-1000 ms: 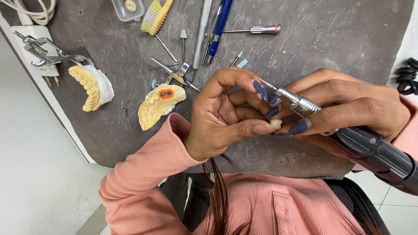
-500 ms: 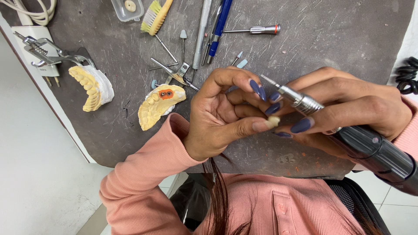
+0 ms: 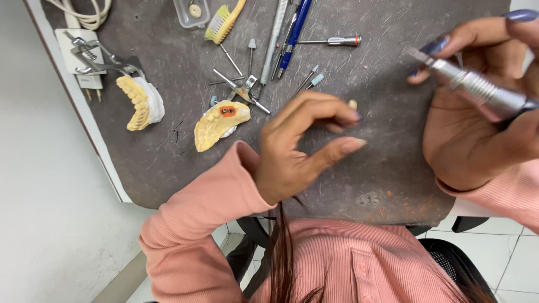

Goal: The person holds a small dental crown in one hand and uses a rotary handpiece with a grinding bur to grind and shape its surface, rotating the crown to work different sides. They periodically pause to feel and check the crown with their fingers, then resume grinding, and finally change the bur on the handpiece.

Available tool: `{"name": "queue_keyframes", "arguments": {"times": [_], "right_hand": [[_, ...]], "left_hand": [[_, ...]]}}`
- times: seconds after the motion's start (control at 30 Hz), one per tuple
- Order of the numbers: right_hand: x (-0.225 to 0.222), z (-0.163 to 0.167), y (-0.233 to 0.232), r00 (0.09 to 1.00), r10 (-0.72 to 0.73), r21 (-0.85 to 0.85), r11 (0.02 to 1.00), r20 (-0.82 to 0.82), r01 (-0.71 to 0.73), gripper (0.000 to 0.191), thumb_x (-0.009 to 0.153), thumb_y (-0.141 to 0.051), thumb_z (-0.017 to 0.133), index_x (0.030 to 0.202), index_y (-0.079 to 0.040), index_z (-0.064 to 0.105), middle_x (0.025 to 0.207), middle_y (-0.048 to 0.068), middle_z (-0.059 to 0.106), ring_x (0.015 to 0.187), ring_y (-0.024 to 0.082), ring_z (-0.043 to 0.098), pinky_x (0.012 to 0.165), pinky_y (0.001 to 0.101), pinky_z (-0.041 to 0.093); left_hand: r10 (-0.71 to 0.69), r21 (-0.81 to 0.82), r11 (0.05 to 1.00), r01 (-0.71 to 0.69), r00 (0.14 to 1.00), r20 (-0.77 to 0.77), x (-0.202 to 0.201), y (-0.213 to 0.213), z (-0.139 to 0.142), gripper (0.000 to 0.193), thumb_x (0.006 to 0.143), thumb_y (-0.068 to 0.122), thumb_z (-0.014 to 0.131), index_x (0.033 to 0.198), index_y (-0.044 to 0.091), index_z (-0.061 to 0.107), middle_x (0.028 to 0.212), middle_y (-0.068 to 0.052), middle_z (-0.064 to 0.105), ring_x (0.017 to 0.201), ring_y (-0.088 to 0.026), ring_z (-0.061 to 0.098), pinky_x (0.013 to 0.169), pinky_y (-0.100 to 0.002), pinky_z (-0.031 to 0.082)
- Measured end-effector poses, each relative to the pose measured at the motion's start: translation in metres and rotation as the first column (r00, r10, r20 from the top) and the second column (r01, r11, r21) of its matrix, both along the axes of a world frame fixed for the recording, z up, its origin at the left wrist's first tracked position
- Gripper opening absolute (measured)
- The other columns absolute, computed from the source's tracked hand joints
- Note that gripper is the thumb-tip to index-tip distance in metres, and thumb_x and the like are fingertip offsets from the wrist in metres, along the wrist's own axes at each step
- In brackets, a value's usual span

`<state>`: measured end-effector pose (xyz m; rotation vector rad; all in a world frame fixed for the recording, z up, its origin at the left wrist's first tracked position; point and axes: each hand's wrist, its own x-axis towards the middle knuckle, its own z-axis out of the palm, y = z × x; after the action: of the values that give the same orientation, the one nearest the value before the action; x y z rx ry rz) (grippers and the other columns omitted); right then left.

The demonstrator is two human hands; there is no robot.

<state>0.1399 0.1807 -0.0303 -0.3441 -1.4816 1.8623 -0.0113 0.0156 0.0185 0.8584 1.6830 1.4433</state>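
My left hand (image 3: 297, 151) hovers over the dark bench mat (image 3: 168, 157) with thumb and fingers spread. A small cream tooth-shaped piece (image 3: 352, 104) shows just beyond its index fingertip; it seems to lie on the mat, though I cannot be sure. My right hand (image 3: 477, 134), with purple nails, is raised at the right edge and grips a silver rotary handpiece (image 3: 477, 90), its tip pointing up-left. A yellow dental cast with an orange spot (image 3: 216, 126) lies just left of my left hand.
A second yellow cast on a white base (image 3: 140, 101) lies at the left by a metal clamp frame (image 3: 95, 53) and a white plug. Loose burs (image 3: 309, 81), a screwdriver-like tool (image 3: 331, 40), pens (image 3: 292, 28), a brush (image 3: 224, 19) and a small clear box (image 3: 191, 11) crowd the far side.
The hands have come apart. My left hand has let go of the small cream piece and spread its fingers; my right hand has swung the handpiece up and to the right.
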Motion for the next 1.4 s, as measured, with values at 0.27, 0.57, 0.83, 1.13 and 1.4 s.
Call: {"name": "queue_keyframes", "arguments": {"times": [0.27,0.57,0.83,1.13,1.4], "right_hand": [[-0.006,0.021,-0.012,0.965,0.047,0.537,0.824,0.257,-0.183,0.098,0.08,-0.052,0.083,0.155,-0.012,0.032,0.147,0.016,0.039,0.138,0.025,0.047,0.108,0.0341,0.047],[0.095,0.068,0.005,0.315,0.574,-0.116,0.591,0.756,-0.798,0.049,0.083,-0.023,0.077,0.132,-0.022,0.068,0.118,-0.001,0.071,0.102,0.015,0.07,0.081,0.0313,0.062],[0.082,0.069,-0.016,0.746,-0.082,0.558,0.719,0.661,-0.415,0.061,0.078,-0.02,0.081,0.125,-0.001,0.047,0.091,0.011,0.07,0.084,0.021,0.072,0.071,0.0326,0.055],[0.062,0.045,-0.003,0.051,0.519,-0.29,0.554,0.853,-0.781,0.031,0.079,-0.023,0.084,0.107,-0.012,0.074,0.066,0.001,0.068,0.055,0.015,0.066,0.052,0.0304,0.053],[0.08,0.004,0.038,0.011,0.993,-0.776,0.096,0.114,-0.624,0.038,0.092,-0.024,0.078,0.11,0.002,0.056,0.075,0.003,0.055,0.059,0.014,0.051,0.048,0.027,0.043]], "left_hand": [[-0.139,0.255,0.966,0.041,0.916,0.377,0.038,0.002,-0.006,0.036,0.123,0.032,0.053,0.136,0.0,0.063,0.135,-0.009,0.061,0.128,-0.014,0.056,0.115,-0.028,0.047],[0.008,0.345,0.902,-0.258,0.811,0.585,0.009,-0.007,0.011,0.032,0.123,0.026,0.054,0.132,-0.003,0.06,0.133,-0.012,0.061,0.116,-0.02,0.068,0.108,-0.033,0.063],[-0.029,0.372,0.9,-0.226,0.821,0.57,0.056,-0.01,0.018,0.02,0.12,0.017,0.062,0.125,-0.002,0.06,0.124,-0.016,0.063,0.117,-0.023,0.063,0.11,-0.032,0.053],[-0.152,0.413,0.664,-0.623,0.428,0.891,0.104,0.005,0.0,0.043,0.124,0.032,0.052,0.088,0.009,0.046,0.072,0.0,0.051,0.066,-0.005,0.045,0.067,-0.024,0.037],[-0.099,0.405,0.722,-0.561,0.494,0.863,0.103,0.007,-0.017,0.041,0.112,0.045,0.043,0.1,0.007,0.053,0.079,-0.005,0.053,0.068,-0.016,0.052,0.069,-0.028,0.044]]}}
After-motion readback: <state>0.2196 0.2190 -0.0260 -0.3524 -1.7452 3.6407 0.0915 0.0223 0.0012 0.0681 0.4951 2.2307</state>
